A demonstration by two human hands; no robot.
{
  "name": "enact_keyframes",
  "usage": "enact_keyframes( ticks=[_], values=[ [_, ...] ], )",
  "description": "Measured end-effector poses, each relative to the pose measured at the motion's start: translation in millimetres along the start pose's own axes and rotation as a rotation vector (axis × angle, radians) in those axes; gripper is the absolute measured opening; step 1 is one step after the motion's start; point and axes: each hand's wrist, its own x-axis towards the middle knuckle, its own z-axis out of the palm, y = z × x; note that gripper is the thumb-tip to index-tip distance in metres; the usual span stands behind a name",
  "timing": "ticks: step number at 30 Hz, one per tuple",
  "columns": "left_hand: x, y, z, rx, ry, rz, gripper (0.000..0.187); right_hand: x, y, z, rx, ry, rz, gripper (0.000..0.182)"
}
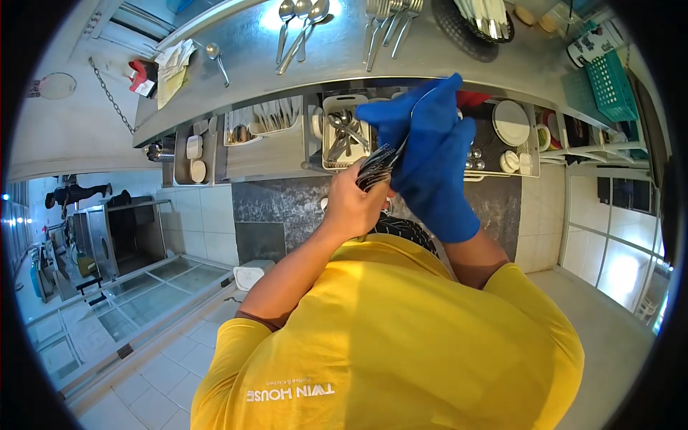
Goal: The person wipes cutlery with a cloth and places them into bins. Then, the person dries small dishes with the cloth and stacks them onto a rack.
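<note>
My left hand [352, 204] is closed around a bunch of forks [377, 166], their tines pointing up and away from my body. Draped over my right hand is a blue cloth [434, 158], which hides the fingers. The cloth is gripped and bunched up beside the forks. A thin metal utensil [405, 136] shows along the fold of the cloth; its head is covered. Just beyond my hands, a cream bin [328, 107] holds loose spoons and other cutlery [349, 134].
Spoons [302, 30] and several forks [390, 26] lie on the steel counter [236, 54]. Wrapped cutlery fills a dark basket [462, 25]. A teal basket [611, 87] stands at right. Below the counter sit a cutlery tray [261, 120] and plates [510, 122]. A person [75, 193] is far left.
</note>
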Motion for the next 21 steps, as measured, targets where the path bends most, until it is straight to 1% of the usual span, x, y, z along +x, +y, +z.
enact_keyframes(
  ticks=[2, 6, 8, 11, 14, 17, 18, 19, 20, 21],
  values=[
    [-4.0, 7.4, 2.4, 0.050, 0.030, 0.066, 0.014, -2.0, -7.3, -0.6, -0.133, -0.013, -0.091, 0.051],
    [-13.1, 21.2, 6.4, 0.103, -0.035, 0.014, 0.014, 0.5, -28.4, -14.2, -0.254, -0.039, -0.186, 0.053],
    [-12.5, 19.4, 10.6, -0.001, -0.040, 0.013, 0.014, -2.2, -34.1, -15.8, -0.315, -0.028, -0.253, 0.055],
    [-19.1, 23.9, 11.6, -0.023, -0.027, 0.009, 0.014, -4.0, -36.4, -17.6, -0.400, 0.003, -0.344, 0.057],
    [-23.9, 25.4, 14.7, 0.007, -0.041, -0.012, 0.012, 2.7, -38.2, -26.9, -0.413, 0.000, -0.315, 0.059],
    [-19.7, 23.0, 19.6, 0.006, -0.026, -0.010, 0.013, -1.7, -35.5, -31.9, -0.361, -0.053, -0.214, 0.061],
    [-16.4, 22.7, 20.7, 0.007, -0.029, -0.013, 0.013, -5.8, -27.8, -32.8, -0.307, -0.083, -0.138, 0.062],
    [-11.8, 21.6, 21.2, 0.097, -0.025, -0.001, 0.014, -10.8, -16.7, -33.9, -0.235, -0.102, -0.062, 0.063],
    [-8.1, 19.6, 21.4, 0.187, -0.020, 0.009, 0.015, -16.1, 1.6, -36.8, -0.127, -0.107, 0.025, 0.064],
    [-3.3, 9.9, 21.4, 0.189, -0.022, -0.002, 0.015, -23.4, 22.4, -39.2, 0.054, -0.076, 0.098, 0.066]
  ],
)
